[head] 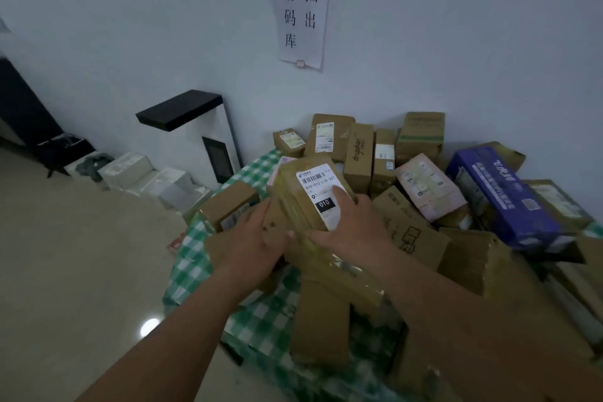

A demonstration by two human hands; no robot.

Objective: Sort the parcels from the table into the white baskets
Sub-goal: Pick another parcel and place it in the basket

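I hold a tape-wrapped brown parcel (295,202) with a white label reading 010 above the table (195,258), which has a green checked cloth. My left hand (253,238) grips its left side with the thumb on the front. My right hand (350,222) grips its right side, fingers across the label. Several brown parcels lie heaped on the table around and behind it, along with a blue box (499,196) and a pink one (430,186). Several white baskets (130,170) stand in a row on the floor along the wall to the left.
A white stand with a black top and dark screen (202,137) stands against the wall beside the table. Dark furniture (29,117) fills the far left. The pale floor (81,271) lies open to the left of the table. Paper notices (300,6) hang on the wall.
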